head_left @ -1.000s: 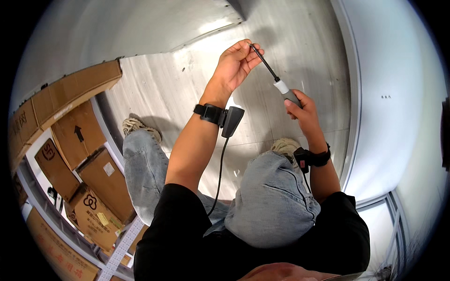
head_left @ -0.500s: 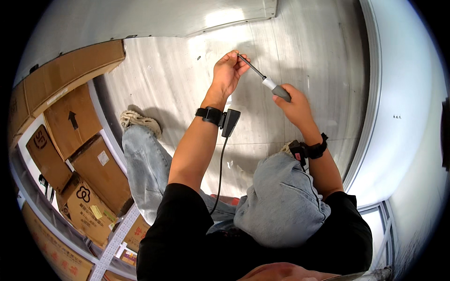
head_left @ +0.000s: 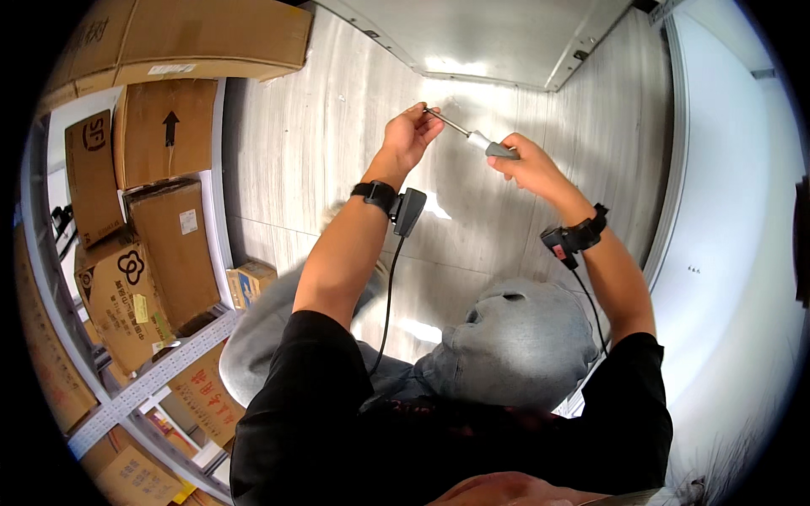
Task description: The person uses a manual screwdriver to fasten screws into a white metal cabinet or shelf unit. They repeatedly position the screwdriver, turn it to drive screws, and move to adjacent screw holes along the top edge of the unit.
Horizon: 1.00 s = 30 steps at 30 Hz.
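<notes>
Over the floor, a screwdriver (head_left: 477, 137) with a white and grey handle and a thin metal shaft points up and left. My right hand (head_left: 527, 164) is closed round the grey end of its handle. The fingertips of my left hand (head_left: 409, 137) are pinched at the tip of the shaft. Whether a small piece sits between those fingers at the tip is too small to tell. Beyond both hands stands a grey metal cabinet (head_left: 498, 38), apart from the screwdriver.
On the left, a metal shelf rack (head_left: 152, 384) carries several cardboard boxes (head_left: 164, 126). A long carton (head_left: 211, 38) juts out at the top left. A small box (head_left: 251, 282) is beside my left leg. A white wall (head_left: 717, 211) runs along the right. Cables hang from both wrist straps.
My view has turned, so the cabinet's corner and more of the rack show. My legs have shifted. The screwdriver stays between both hands and lies a little flatter across the picture.
</notes>
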Each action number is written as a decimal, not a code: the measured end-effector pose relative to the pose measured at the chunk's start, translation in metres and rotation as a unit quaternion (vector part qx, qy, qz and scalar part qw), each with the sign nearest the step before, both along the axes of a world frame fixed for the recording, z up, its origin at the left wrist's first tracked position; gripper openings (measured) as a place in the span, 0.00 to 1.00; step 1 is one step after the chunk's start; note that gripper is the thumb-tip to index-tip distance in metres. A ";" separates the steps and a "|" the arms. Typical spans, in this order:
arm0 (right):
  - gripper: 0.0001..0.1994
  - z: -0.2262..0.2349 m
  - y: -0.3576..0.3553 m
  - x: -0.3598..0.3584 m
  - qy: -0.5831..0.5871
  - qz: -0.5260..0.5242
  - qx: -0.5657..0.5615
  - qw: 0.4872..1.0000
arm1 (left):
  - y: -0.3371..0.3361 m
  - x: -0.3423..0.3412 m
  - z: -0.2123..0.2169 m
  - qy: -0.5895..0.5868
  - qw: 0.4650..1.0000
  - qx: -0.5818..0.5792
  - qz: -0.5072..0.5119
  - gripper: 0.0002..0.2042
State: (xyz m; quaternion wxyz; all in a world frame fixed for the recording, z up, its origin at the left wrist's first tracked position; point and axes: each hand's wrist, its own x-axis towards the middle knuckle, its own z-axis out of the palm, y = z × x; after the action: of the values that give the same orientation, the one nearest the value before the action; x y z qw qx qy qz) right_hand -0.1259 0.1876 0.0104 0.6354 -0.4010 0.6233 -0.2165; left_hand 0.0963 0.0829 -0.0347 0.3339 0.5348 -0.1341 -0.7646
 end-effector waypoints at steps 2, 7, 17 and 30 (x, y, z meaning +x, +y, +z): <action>0.19 0.015 -0.016 -0.003 0.038 0.022 -0.039 0.998 | -0.010 0.001 0.002 0.019 1.000 0.017 -0.002 0.07; 0.15 0.041 -0.038 0.003 0.124 0.066 -0.024 0.990 | -0.025 0.002 -0.022 0.089 0.994 0.060 -0.024 0.07; 0.16 0.019 -0.062 0.074 0.145 -0.059 0.119 0.980 | -0.066 0.021 -0.070 0.086 0.989 0.115 -0.037 0.08; 0.18 -0.085 -0.020 0.215 -0.171 -0.392 0.138 0.894 | -0.097 0.038 -0.106 0.010 0.984 0.006 -0.176 0.12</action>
State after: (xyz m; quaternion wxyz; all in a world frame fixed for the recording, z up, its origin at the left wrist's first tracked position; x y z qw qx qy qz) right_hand 0.0894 0.1674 -0.0746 0.6450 0.0106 0.6352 -0.4247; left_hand 0.1341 -0.0137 -0.1402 0.1922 0.4972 -0.2189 -0.8173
